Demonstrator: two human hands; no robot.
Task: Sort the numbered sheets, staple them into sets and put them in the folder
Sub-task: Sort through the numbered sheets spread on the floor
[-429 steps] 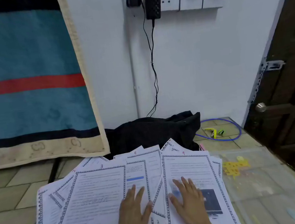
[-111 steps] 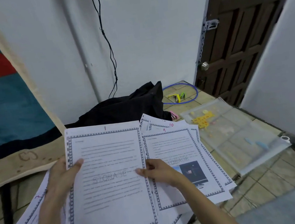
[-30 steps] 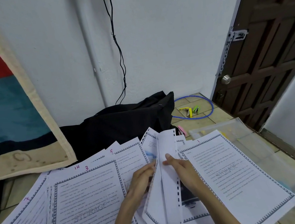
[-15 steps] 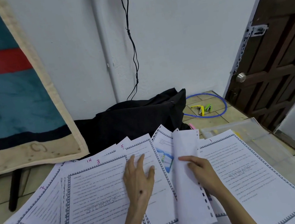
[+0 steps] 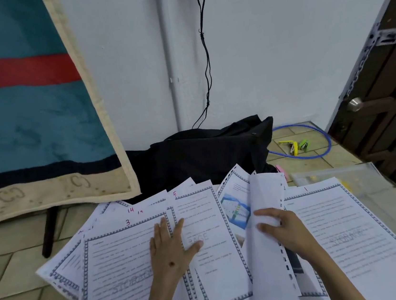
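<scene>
On a tiled floor (image 5: 10, 277), the left hand (image 5: 172, 250) presses flat on sheet 3 (image 5: 121, 266) while the right hand (image 5: 283, 230) grips a lifted, curling sheet (image 5: 266, 216).

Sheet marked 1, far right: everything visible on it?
The sheet marked 1 is white paper with a grey patterned border, lines of small print, a faint STORAGE watermark and a red handwritten 1 above its top edge. It lies flat, angled, at the right of the spread, overlapping the clear plastic folder. The right hand lies over its left edge.
</scene>
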